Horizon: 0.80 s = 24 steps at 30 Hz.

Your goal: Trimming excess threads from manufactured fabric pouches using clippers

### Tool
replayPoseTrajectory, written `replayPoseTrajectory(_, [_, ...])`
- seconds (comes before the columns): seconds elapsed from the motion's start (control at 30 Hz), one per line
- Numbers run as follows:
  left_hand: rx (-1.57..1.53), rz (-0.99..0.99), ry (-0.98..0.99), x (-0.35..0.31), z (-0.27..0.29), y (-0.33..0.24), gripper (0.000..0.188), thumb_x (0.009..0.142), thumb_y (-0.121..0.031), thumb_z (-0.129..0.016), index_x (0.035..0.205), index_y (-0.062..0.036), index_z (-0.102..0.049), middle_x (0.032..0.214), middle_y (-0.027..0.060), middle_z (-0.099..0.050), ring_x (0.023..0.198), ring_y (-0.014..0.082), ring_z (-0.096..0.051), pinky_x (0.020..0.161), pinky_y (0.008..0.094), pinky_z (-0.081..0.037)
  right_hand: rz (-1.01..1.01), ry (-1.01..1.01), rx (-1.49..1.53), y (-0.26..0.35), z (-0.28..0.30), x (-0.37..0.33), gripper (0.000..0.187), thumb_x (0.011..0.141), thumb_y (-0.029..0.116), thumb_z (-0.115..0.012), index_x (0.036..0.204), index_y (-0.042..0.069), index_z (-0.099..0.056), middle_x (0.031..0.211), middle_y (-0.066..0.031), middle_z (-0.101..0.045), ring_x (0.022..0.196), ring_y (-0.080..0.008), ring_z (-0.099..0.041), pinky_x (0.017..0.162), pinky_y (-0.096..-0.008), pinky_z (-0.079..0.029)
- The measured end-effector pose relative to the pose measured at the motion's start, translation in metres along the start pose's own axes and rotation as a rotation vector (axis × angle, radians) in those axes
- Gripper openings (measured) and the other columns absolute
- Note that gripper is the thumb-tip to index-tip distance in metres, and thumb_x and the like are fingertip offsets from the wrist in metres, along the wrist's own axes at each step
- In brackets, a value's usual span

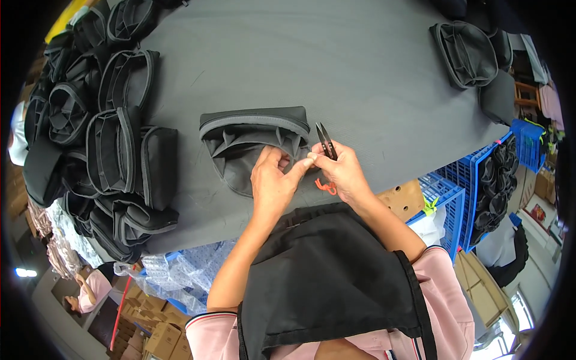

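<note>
Right grip (pixel 344 173) snug round pointed metal snips (pixel 326 143); left grip (pixel 273 180), hold unclear, partly inside rounded fabric pouch (pixel 239 163).

The left fingers (pixel 268 158) hide part of the black pouch (pixel 247 143)

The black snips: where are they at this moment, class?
In the head view, just right of centre, the black snips are in the right hand, blades pointing up the picture, beside the right end of the open black pouch.
</note>
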State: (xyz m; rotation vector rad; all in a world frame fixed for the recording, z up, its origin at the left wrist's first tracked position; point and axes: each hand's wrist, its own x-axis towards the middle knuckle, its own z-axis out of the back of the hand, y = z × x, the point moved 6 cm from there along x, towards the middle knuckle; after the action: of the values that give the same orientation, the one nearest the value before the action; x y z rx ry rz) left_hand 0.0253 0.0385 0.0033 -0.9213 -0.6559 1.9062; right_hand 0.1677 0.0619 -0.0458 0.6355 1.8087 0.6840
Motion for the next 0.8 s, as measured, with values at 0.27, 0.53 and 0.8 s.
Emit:
replayPoseTrajectory(0.27, [0.014, 0.074, 0.070, 0.006, 0.001, 0.005, 0.035, 0.065, -0.022, -0.076, 0.073, 0.0047, -0.056, 0.068, 0.0137, -0.057, 0.061, 0.0274, -0.055, 0.057, 0.0354, -0.045, 0.050, 0.092, -0.008, 0.002, -0.006, 0.006, 0.012, 0.081, 0.009, -0.065, 0.089, 0.003, -0.058, 0.068, 0.0021, -0.055, 0.054, -0.0022, -0.044, 0.046, -0.0187, -0.033])
replayPoseTrajectory(0.53, [-0.091, 0.088, -0.008, 0.012, 0.005, 0.014, 0.034, 0.063, -0.019, -0.074, 0.069, 0.0045, -0.051, 0.062, 0.0099, -0.050, 0.056, 0.0182, -0.046, 0.053, 0.0313, -0.041, 0.537, -0.172, -0.509, 0.042, 0.008, -0.023, 0.022, 0.080, 0.013, -0.064, 0.097, 0.001, -0.057, 0.085, -0.0063, -0.060, 0.077, -0.0132, -0.057, 0.071, -0.0271, -0.045])
replayPoseTrajectory(0.8, [-0.263, 0.125, 0.000, 0.011, 0.001, 0.026, 0.035, 0.064, -0.021, -0.075, 0.070, 0.0043, -0.051, 0.063, 0.0058, -0.048, 0.059, 0.0142, -0.042, 0.053, 0.0287, -0.039, 0.295, 0.067, -0.598, 0.046, 0.004, -0.013, 0.022, 0.080, 0.012, -0.064, 0.099, 0.001, -0.059, 0.087, -0.0017, -0.060, 0.078, -0.0074, -0.057, 0.067, -0.0223, -0.046])
